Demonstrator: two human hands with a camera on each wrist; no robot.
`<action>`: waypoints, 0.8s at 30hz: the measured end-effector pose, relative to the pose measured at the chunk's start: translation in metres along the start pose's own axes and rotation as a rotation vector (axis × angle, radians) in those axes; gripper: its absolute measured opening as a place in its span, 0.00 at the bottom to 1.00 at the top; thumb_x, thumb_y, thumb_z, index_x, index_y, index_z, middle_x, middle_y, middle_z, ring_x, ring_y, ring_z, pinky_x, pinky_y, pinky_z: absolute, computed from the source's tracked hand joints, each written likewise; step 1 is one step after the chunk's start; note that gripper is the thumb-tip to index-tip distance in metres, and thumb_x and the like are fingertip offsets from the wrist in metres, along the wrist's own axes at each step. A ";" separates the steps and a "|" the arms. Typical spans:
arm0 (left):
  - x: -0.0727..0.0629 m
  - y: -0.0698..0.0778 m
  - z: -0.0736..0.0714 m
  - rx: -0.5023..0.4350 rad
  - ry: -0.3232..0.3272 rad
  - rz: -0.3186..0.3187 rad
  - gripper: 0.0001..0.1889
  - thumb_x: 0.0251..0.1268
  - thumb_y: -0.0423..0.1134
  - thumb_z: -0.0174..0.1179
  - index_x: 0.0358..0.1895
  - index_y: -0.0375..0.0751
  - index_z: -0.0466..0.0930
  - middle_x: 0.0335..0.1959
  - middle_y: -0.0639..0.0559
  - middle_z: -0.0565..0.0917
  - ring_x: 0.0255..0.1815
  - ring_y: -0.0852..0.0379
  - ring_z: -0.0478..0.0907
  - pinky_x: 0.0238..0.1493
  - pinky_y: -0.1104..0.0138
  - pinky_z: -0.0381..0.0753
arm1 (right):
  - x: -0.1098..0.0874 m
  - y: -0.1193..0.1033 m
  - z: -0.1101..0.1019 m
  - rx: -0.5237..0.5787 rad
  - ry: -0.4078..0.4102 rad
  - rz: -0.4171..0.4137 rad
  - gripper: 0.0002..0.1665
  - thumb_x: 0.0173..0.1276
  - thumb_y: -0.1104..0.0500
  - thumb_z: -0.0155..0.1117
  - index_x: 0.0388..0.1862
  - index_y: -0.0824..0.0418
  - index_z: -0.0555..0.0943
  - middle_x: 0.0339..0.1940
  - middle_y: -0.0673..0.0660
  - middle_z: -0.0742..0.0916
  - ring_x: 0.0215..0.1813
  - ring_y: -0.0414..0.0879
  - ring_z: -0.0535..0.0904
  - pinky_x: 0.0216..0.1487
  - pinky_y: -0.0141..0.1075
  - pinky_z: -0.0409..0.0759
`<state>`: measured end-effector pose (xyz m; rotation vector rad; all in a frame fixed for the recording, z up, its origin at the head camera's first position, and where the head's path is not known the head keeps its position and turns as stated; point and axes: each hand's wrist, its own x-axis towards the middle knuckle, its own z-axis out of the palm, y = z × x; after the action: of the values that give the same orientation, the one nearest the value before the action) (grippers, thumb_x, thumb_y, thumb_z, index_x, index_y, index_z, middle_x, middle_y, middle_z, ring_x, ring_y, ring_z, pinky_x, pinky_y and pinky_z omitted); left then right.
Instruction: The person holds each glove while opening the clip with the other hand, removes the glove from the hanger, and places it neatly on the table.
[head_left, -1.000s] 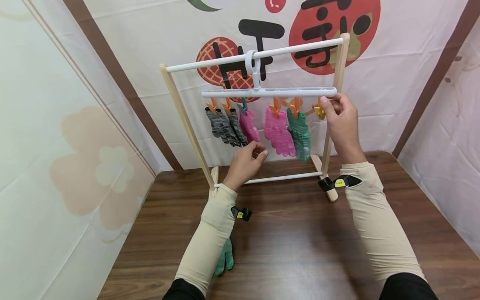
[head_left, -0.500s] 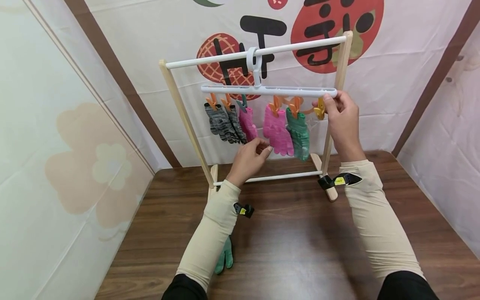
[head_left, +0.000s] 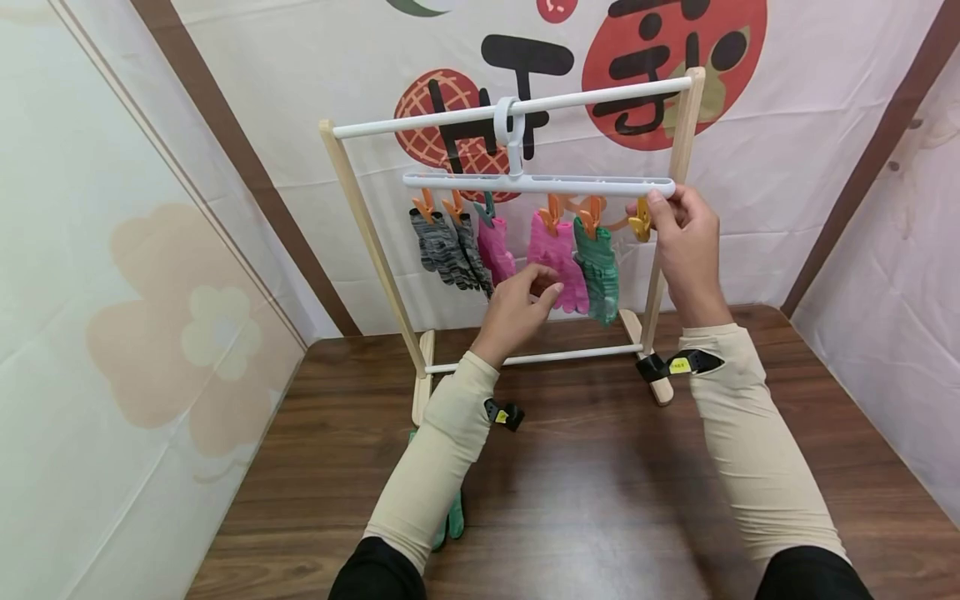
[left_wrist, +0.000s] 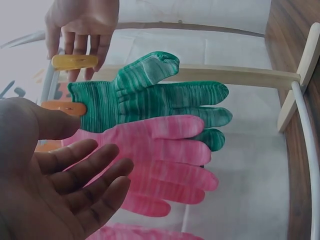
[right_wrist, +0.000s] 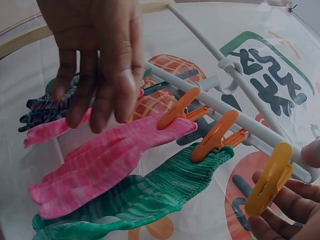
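White hanger (head_left: 600,186) in upper middle of head view, hooked over the white rod (head_left: 600,96) of the stand. Right hand (head_left: 688,242) pinches its right end, thumb in front and fingers behind, just beside the yellow clip (head_left: 641,223), which has no glove in it. Left hand (head_left: 517,307), center of frame, is loosely spread, holding nothing, in front of the pink glove (left_wrist: 165,160); contact with it can't be told. Green glove (head_left: 597,275) hangs just right of that; gray gloves (head_left: 442,250) farther left. Handling: hanger looks like light, stiff plastic, probably prone to swing or tip on its single hook, so a bar-end grip seems right for steadying. Gloves look knitted, soft, limp, light, not fragile, likely not slippery; best taken at the cuff, near the clip, since fingertips would just flop. Yellow clip looks small, hard, springy; squeeze its handle ends, don't yank. Second green glove (head_left: 456,518) lies on the tabletop (head_left: 585,467), lower middle, partly hidden by the left sleeve; should fold easily, lift by cuff.
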<state>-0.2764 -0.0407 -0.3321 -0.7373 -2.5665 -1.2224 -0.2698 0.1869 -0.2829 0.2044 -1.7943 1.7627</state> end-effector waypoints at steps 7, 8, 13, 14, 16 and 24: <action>0.003 0.002 0.006 -0.008 0.003 0.008 0.15 0.77 0.45 0.58 0.57 0.41 0.81 0.45 0.53 0.86 0.43 0.59 0.82 0.46 0.65 0.81 | -0.006 0.011 -0.005 -0.077 0.008 0.031 0.24 0.78 0.46 0.59 0.59 0.64 0.79 0.44 0.51 0.87 0.46 0.41 0.80 0.47 0.32 0.73; 0.003 0.002 0.006 -0.008 0.003 0.010 0.15 0.77 0.45 0.58 0.57 0.41 0.81 0.45 0.53 0.86 0.43 0.59 0.82 0.46 0.65 0.81 | -0.007 0.012 -0.006 -0.089 0.008 0.040 0.25 0.78 0.46 0.59 0.60 0.64 0.78 0.45 0.52 0.86 0.47 0.41 0.80 0.48 0.31 0.74; 0.004 0.003 0.008 -0.002 0.001 0.008 0.15 0.77 0.45 0.58 0.57 0.41 0.81 0.45 0.53 0.86 0.43 0.59 0.82 0.46 0.65 0.81 | -0.012 0.019 -0.011 -0.139 0.014 0.044 0.27 0.78 0.45 0.58 0.64 0.64 0.77 0.50 0.55 0.84 0.51 0.40 0.80 0.53 0.31 0.76; 0.004 0.004 0.009 -0.003 0.000 0.005 0.15 0.77 0.45 0.58 0.57 0.41 0.81 0.45 0.53 0.86 0.43 0.59 0.82 0.46 0.65 0.81 | -0.012 0.020 -0.012 -0.150 0.025 0.036 0.27 0.78 0.45 0.58 0.64 0.64 0.77 0.50 0.54 0.84 0.51 0.40 0.80 0.52 0.31 0.75; 0.005 0.005 0.009 -0.005 -0.001 0.004 0.15 0.78 0.45 0.58 0.58 0.41 0.80 0.46 0.53 0.86 0.44 0.59 0.82 0.46 0.64 0.81 | -0.014 0.020 -0.012 -0.165 0.055 0.012 0.27 0.78 0.46 0.58 0.63 0.64 0.78 0.48 0.53 0.84 0.50 0.40 0.79 0.50 0.30 0.74; 0.009 0.010 0.012 -0.002 -0.002 0.007 0.17 0.78 0.46 0.57 0.61 0.42 0.79 0.48 0.53 0.85 0.46 0.59 0.81 0.48 0.66 0.80 | -0.019 0.014 -0.010 -0.145 0.159 -0.098 0.23 0.76 0.49 0.62 0.59 0.64 0.80 0.48 0.53 0.85 0.50 0.41 0.80 0.51 0.31 0.75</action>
<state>-0.2789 -0.0228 -0.3298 -0.7479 -2.5623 -1.2223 -0.2588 0.1926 -0.3057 0.0888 -1.7575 1.5296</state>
